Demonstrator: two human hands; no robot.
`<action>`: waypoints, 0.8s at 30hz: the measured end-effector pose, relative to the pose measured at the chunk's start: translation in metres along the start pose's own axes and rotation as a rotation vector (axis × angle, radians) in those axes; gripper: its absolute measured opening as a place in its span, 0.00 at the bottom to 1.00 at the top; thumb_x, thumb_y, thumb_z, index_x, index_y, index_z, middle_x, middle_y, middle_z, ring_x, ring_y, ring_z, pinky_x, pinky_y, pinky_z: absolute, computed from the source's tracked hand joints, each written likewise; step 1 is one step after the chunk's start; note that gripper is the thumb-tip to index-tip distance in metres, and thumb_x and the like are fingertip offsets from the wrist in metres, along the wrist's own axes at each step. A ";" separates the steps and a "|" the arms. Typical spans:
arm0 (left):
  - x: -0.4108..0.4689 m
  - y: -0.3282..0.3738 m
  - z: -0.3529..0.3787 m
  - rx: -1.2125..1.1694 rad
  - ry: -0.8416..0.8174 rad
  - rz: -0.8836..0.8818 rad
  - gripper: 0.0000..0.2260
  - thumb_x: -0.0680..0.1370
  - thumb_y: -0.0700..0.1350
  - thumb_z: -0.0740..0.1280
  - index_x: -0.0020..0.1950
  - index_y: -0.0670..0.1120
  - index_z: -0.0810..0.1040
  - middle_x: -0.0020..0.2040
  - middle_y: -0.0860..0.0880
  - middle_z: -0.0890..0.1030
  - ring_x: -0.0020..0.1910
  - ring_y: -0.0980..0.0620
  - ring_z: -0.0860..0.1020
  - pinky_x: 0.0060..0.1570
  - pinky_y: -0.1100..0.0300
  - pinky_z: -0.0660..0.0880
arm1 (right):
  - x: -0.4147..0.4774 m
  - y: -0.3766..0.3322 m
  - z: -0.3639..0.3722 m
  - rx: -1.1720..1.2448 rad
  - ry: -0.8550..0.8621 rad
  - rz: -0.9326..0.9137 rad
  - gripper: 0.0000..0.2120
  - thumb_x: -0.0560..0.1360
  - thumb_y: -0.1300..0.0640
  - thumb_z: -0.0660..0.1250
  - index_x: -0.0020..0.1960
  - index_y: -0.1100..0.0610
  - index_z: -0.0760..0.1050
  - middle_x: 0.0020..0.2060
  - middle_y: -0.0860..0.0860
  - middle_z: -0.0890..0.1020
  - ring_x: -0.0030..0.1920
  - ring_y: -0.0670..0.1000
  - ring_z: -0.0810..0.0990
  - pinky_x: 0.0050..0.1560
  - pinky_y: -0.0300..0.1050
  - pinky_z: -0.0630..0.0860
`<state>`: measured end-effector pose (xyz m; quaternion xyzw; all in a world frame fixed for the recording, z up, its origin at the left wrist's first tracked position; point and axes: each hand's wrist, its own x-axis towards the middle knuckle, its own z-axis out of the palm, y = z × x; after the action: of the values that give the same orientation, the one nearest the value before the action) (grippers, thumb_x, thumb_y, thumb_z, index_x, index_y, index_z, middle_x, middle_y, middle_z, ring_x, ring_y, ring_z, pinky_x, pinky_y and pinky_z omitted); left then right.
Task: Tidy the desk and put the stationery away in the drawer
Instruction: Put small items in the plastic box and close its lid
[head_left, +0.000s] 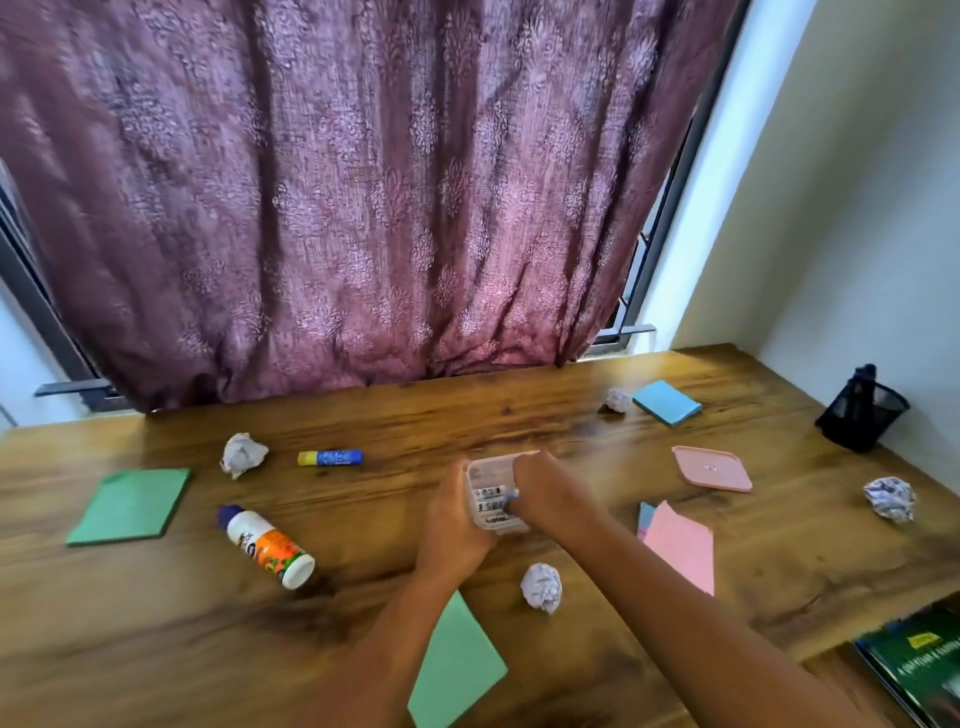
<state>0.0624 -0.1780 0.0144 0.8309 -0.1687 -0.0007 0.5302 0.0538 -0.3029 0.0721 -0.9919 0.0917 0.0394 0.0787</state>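
Green paper (457, 665) is lying at the desk's (156, 649) near edge; a clear container (493, 499) is being gripped by left hand (452, 525) and right hand (545, 493); tidying is being judged barely begun.

Paper ball (541, 587) — between the forearms (649, 587).

Purple patterned curtain (363, 182), white wall (857, 208)

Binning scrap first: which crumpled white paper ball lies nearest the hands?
The crumpled white paper ball between the forearms, just this side of the held clear plastic box. The left ball, right ball and back ball lie much farther off.
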 end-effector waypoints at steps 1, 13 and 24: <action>-0.005 0.002 0.000 -0.001 -0.001 0.003 0.30 0.62 0.47 0.80 0.59 0.50 0.70 0.52 0.54 0.79 0.47 0.57 0.78 0.40 0.76 0.71 | -0.007 0.000 -0.001 -0.043 0.031 -0.003 0.15 0.74 0.57 0.68 0.60 0.59 0.76 0.57 0.57 0.80 0.56 0.58 0.80 0.51 0.48 0.77; -0.054 0.019 0.006 0.009 0.032 0.047 0.29 0.61 0.46 0.79 0.58 0.51 0.71 0.51 0.54 0.79 0.48 0.55 0.79 0.46 0.59 0.77 | -0.071 0.002 -0.008 0.024 0.084 0.011 0.10 0.74 0.66 0.63 0.54 0.65 0.76 0.53 0.61 0.80 0.53 0.61 0.80 0.44 0.47 0.73; -0.063 0.020 0.015 0.072 0.011 0.054 0.33 0.61 0.45 0.80 0.61 0.52 0.68 0.54 0.54 0.77 0.52 0.55 0.78 0.48 0.59 0.78 | -0.090 0.014 -0.012 -0.029 0.047 0.014 0.11 0.75 0.66 0.61 0.55 0.62 0.77 0.53 0.59 0.81 0.53 0.59 0.80 0.46 0.47 0.74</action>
<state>-0.0049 -0.1814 0.0141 0.8446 -0.1881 0.0241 0.5007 -0.0362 -0.3023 0.0905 -0.9929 0.0999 0.0178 0.0619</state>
